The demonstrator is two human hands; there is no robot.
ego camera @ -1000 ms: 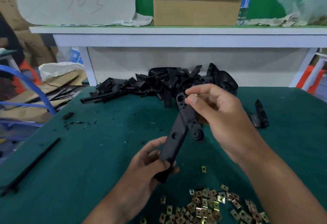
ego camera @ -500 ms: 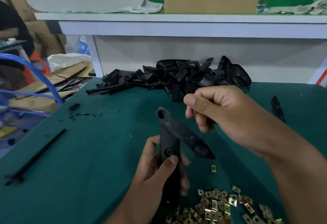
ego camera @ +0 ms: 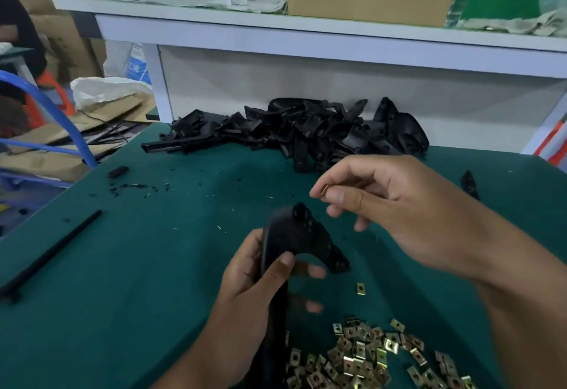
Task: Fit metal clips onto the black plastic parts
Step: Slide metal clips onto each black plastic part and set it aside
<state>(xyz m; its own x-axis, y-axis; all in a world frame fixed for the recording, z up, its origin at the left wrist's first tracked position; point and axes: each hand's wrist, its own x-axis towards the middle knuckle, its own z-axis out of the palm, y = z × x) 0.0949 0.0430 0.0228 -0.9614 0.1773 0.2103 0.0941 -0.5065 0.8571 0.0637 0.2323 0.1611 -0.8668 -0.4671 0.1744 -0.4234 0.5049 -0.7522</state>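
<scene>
Two hands work above the green felt-covered desk (ego camera: pixel 122 281). Since half a second ago, the long black plastic bracket (ego camera: pixel 294 241) has turned in the left hand (ego camera: pixel 254 284), so its forked upper end now shows a broad face with small holes, and the right hand (ego camera: pixel 395 204) has drawn slightly away from it. The left hand's fingers and thumb are clamped round the bracket's narrow stem, holding it upright over the desk. The right hand hovers just beside the top of the bracket, thumb and forefinger pressed together on one small brass-coloured metal clip (ego camera: pixel 324 189), the other fingers loosely curled. One loose clip (ego camera: pixel 361 289) lies alone; a heap of clips (ego camera: pixel 368 358), too many to count, lies near the front edge. A pile of black plastic parts (ego camera: pixel 306 134) sits at the back.
</scene>
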